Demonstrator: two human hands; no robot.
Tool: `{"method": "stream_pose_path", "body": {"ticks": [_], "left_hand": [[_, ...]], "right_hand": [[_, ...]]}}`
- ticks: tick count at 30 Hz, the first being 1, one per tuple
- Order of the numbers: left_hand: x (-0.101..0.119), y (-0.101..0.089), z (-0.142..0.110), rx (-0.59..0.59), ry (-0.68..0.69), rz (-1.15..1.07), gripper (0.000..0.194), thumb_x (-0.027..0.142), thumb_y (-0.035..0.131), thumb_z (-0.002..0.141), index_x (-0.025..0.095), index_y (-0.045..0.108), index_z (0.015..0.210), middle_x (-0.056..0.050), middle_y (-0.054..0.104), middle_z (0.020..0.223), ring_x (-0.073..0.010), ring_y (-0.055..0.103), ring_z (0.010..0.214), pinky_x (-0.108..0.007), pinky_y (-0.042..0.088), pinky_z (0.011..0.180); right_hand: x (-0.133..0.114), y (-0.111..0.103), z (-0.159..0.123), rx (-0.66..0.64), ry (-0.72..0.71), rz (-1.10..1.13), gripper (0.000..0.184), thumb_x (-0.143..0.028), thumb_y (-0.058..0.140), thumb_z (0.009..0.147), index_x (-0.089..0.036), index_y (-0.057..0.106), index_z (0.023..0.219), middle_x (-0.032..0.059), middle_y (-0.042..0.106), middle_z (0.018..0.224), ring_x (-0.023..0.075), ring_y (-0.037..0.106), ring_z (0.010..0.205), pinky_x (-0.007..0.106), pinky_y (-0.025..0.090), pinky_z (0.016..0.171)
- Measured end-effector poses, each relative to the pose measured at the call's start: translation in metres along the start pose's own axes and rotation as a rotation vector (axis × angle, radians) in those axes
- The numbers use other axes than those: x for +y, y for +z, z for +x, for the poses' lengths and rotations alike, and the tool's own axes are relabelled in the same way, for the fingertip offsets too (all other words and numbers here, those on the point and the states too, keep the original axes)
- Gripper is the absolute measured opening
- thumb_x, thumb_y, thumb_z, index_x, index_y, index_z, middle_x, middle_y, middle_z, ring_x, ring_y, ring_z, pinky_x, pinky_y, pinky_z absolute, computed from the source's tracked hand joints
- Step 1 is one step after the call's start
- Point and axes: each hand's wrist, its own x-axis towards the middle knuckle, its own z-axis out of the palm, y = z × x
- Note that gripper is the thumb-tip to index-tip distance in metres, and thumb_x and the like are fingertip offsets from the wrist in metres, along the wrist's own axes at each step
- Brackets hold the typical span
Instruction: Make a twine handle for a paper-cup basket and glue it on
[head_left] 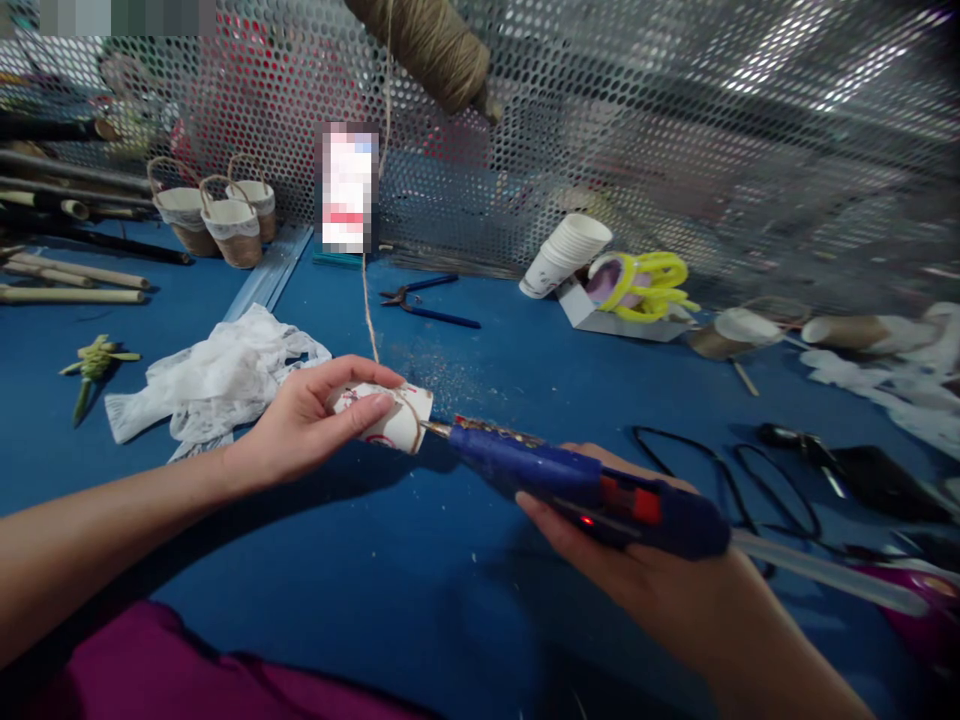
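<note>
My left hand [319, 415] is wrapped round a white paper cup [405, 430] with red print, which lies on its side in the air above the table. A strand of jute twine [369, 315] runs down to the cup, and a piece of it circles the cup near its end. In my right hand [600, 560] is a blue glue gun [525, 460], its red light lit and a clear glue stick [825, 570] poking out of its back. The metal nozzle [436, 428] meets or nearly meets the twine at the cup's end.
Behind my left hand lies crumpled white lace [217, 370]. Pliers [427, 302] rest beyond the cup. Three twine-wrapped baskets [232, 235], a phone [346, 190] and stacked paper cups [566, 255] stand along the mesh wall, below a hanging twine spool [431, 45]. A black cable [720, 465] lies right.
</note>
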Motion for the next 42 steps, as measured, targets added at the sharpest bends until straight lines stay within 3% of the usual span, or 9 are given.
{"method": "stream_pose_path", "body": {"ticks": [5, 12, 18, 26, 31, 36, 42], "left_hand": [[0.000, 0.000, 0.000, -0.010, 0.004, 0.012, 0.025, 0.035, 0.058, 0.078, 0.015, 0.063, 0.092, -0.002, 0.071, 0.076, -0.0109, 0.063, 0.057, -0.017, 0.051, 0.051], [0.002, 0.000, 0.001, 0.000, -0.055, -0.035, 0.026, 0.034, 0.059, 0.075, 0.014, 0.063, 0.091, -0.002, 0.070, 0.075, -0.0112, 0.063, 0.057, -0.018, 0.051, 0.052], [0.003, 0.001, 0.001, -0.007, -0.084, -0.051, 0.024, 0.033, 0.059, 0.075, 0.015, 0.062, 0.090, -0.001, 0.070, 0.071, -0.0106, 0.062, 0.056, -0.018, 0.051, 0.052], [-0.002, 0.000, -0.001, -0.016, 0.017, -0.009, 0.022, 0.033, 0.058, 0.078, 0.016, 0.063, 0.091, -0.002, 0.070, 0.079, -0.0102, 0.062, 0.058, -0.018, 0.051, 0.053], [-0.003, -0.001, -0.002, -0.014, 0.105, 0.064, 0.021, 0.031, 0.058, 0.080, 0.014, 0.062, 0.093, -0.005, 0.069, 0.085, -0.0099, 0.061, 0.063, -0.017, 0.052, 0.056], [-0.004, -0.002, -0.002, -0.022, 0.153, 0.117, 0.022, 0.030, 0.057, 0.080, 0.014, 0.063, 0.093, -0.005, 0.068, 0.083, -0.0107, 0.061, 0.065, -0.017, 0.050, 0.056], [-0.004, -0.002, -0.002, -0.014, 0.161, 0.144, 0.022, 0.030, 0.056, 0.080, 0.014, 0.063, 0.094, -0.005, 0.068, 0.085, -0.0109, 0.060, 0.064, -0.019, 0.050, 0.057]], "right_hand": [[-0.002, -0.001, 0.004, 0.003, -0.034, -0.009, 0.016, -0.027, 0.048, 0.083, -0.024, 0.054, 0.069, -0.0005, 0.061, 0.061, 0.0143, 0.059, 0.052, 0.025, 0.047, 0.046], [0.000, 0.001, 0.000, 0.011, -0.009, 0.021, 0.006, -0.024, 0.055, 0.080, -0.024, 0.054, 0.074, -0.0013, 0.065, 0.068, 0.0137, 0.062, 0.058, 0.023, 0.047, 0.047], [-0.002, 0.000, -0.001, -0.022, 0.005, 0.008, 0.012, -0.025, 0.052, 0.082, -0.023, 0.053, 0.071, -0.0016, 0.063, 0.065, 0.0130, 0.059, 0.055, 0.023, 0.047, 0.047], [0.000, -0.001, 0.004, -0.003, -0.032, -0.073, 0.020, -0.030, 0.044, 0.085, -0.024, 0.053, 0.068, 0.0002, 0.058, 0.059, 0.0143, 0.055, 0.049, 0.027, 0.047, 0.047], [0.005, 0.002, 0.001, 0.129, -0.073, -0.227, 0.030, -0.040, 0.039, 0.086, -0.025, 0.058, 0.068, 0.0046, 0.064, 0.065, 0.0209, 0.061, 0.058, 0.034, 0.051, 0.055], [0.008, 0.003, 0.001, 0.108, -0.059, -0.202, 0.022, -0.036, 0.048, 0.084, -0.022, 0.059, 0.071, 0.0044, 0.064, 0.066, 0.0198, 0.063, 0.059, 0.032, 0.052, 0.053], [0.009, 0.004, -0.002, 0.150, -0.136, -0.280, 0.032, -0.043, 0.038, 0.088, -0.024, 0.060, 0.074, 0.0054, 0.067, 0.068, 0.0229, 0.065, 0.066, 0.035, 0.054, 0.057]]}}
